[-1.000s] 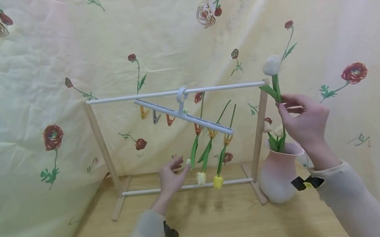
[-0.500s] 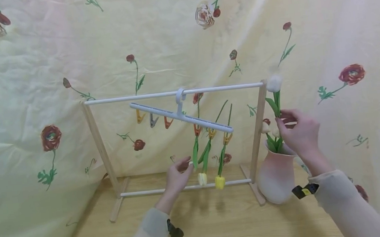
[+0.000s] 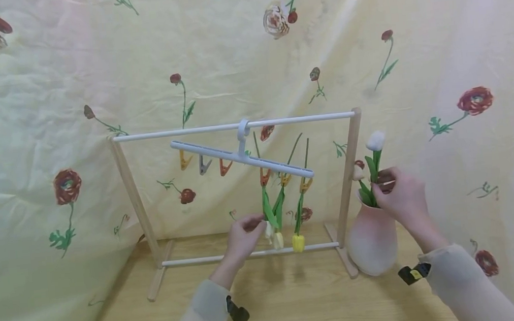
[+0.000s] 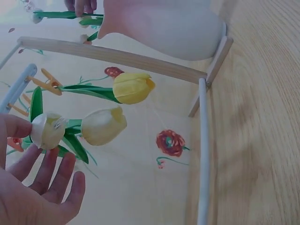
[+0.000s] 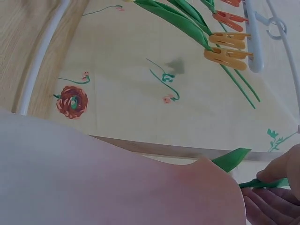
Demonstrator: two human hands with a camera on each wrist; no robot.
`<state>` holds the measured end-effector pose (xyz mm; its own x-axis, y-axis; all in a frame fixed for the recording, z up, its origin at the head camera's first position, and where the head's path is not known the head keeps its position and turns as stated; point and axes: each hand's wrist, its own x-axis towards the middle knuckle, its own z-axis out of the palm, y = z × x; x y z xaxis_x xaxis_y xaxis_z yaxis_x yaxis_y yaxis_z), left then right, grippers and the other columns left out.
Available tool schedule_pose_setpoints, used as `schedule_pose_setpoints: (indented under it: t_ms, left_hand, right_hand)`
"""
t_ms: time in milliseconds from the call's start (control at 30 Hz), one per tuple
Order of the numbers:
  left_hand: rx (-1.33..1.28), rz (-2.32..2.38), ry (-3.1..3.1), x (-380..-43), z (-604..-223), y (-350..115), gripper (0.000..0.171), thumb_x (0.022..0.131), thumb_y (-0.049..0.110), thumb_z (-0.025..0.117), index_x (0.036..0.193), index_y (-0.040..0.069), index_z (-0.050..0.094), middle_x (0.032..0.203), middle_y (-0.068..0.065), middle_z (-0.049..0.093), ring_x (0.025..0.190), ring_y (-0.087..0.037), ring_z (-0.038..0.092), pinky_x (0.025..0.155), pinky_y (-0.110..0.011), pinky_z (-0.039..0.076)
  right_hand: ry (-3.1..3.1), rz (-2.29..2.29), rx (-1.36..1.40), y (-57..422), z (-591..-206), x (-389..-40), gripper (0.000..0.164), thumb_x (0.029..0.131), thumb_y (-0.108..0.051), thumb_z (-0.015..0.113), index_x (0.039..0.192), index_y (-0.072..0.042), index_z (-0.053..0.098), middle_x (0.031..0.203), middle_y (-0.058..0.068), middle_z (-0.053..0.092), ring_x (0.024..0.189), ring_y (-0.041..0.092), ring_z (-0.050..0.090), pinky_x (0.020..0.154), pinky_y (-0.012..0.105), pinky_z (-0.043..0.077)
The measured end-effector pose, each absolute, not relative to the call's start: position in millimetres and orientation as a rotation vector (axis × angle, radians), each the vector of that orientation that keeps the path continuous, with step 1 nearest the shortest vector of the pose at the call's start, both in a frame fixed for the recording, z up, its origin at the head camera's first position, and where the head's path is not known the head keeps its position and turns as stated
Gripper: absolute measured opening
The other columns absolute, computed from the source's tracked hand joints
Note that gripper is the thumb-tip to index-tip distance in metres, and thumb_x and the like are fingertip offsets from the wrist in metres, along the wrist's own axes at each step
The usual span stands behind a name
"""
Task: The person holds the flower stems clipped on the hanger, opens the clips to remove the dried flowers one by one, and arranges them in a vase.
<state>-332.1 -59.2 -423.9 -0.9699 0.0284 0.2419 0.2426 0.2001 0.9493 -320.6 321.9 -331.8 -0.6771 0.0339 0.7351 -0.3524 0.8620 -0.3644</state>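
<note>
My left hand (image 3: 245, 238) pinches a white tulip (image 4: 48, 131) by its bloom between thumb and fingers. That tulip hangs upside down, its stem in an orange clip (image 3: 265, 176) on a tilted pale-blue hanger (image 3: 207, 150). Beside it hang a cream tulip (image 3: 278, 240) and a yellow tulip (image 3: 298, 243), each from a yellow-orange clip. My right hand (image 3: 402, 196) grips the green stem of another white tulip (image 3: 376, 141), bloom up, at the mouth of the pink-and-white vase (image 3: 372, 242). The stem's lower end is hidden in the vase.
A rack with wooden posts (image 3: 350, 178) and white bars (image 3: 163, 134) carries the hanger on its top bar. A yellow clip (image 3: 185, 160), a grey clip (image 3: 204, 166) and an orange clip (image 3: 225, 168) hang without flowers. Another pale bloom (image 3: 358, 172) stands in the vase.
My right hand has come down and slightly left, lowering its tulip toward the vase. My left hand has moved right and now holds the hanging white tulip's bloom; the hanger has swung slightly.
</note>
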Motion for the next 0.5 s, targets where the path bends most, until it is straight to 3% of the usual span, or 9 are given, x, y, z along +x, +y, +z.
schedule_pose_setpoints:
  t_ms: [33, 67, 200, 367, 500]
  left_hand:
    - [-0.254, -1.877, -2.295, -331.8, -422.9, -58.9, 0.026, 0.100, 0.023, 0.072, 0.120, 0.007, 0.078, 0.111, -0.009, 0.078, 0.102, -0.018, 0.071, 0.095, -0.036, 0.057]
    - [-0.248, -1.889, -2.291, -331.7, -422.0, -58.6, 0.026, 0.099, 0.021, 0.072, 0.120, 0.006, 0.078, 0.110, -0.009, 0.078, 0.100, -0.017, 0.070, 0.091, -0.033, 0.057]
    - [-0.232, -2.006, -2.238, -331.5, -417.5, -56.4, 0.028, 0.097, 0.013, 0.068, 0.119, -0.001, 0.076, 0.111, -0.015, 0.076, 0.091, -0.011, 0.067, 0.081, -0.024, 0.059]
    - [-0.221, -2.126, -2.216, -330.2, -414.1, -55.4, 0.034, 0.095, 0.010, 0.062, 0.123, -0.006, 0.073, 0.122, -0.022, 0.073, 0.091, -0.013, 0.069, 0.080, -0.023, 0.061]
    - [-0.220, -2.160, -2.222, -328.4, -411.7, -54.6, 0.035, 0.095, 0.011, 0.062, 0.125, -0.006, 0.072, 0.117, -0.019, 0.072, 0.090, -0.015, 0.068, 0.081, -0.024, 0.062]
  right_hand:
    - [-2.246, 0.626, 0.234, 322.0, -333.4, -320.8, 0.026, 0.089, -0.003, 0.075, 0.109, 0.010, 0.068, 0.096, 0.033, 0.077, 0.077, 0.045, 0.078, 0.060, 0.043, 0.064]
    - [-2.253, 0.626, 0.236, 321.7, -334.4, -320.7, 0.026, 0.088, -0.004, 0.076, 0.109, 0.010, 0.068, 0.096, 0.033, 0.077, 0.076, 0.045, 0.078, 0.060, 0.051, 0.063]
    - [-2.268, 0.612, 0.240, 321.9, -337.9, -320.9, 0.027, 0.087, -0.004, 0.078, 0.108, 0.010, 0.067, 0.093, 0.033, 0.076, 0.074, 0.043, 0.078, 0.058, 0.051, 0.063]
    - [-2.285, 0.600, 0.238, 322.7, -342.2, -320.9, 0.030, 0.085, -0.006, 0.080, 0.106, 0.009, 0.066, 0.091, 0.031, 0.077, 0.071, 0.041, 0.078, 0.059, 0.050, 0.063]
    - [-2.309, 0.604, 0.239, 323.8, -346.4, -319.1, 0.032, 0.086, -0.009, 0.081, 0.107, 0.010, 0.065, 0.093, 0.032, 0.076, 0.074, 0.041, 0.078, 0.064, 0.053, 0.063]
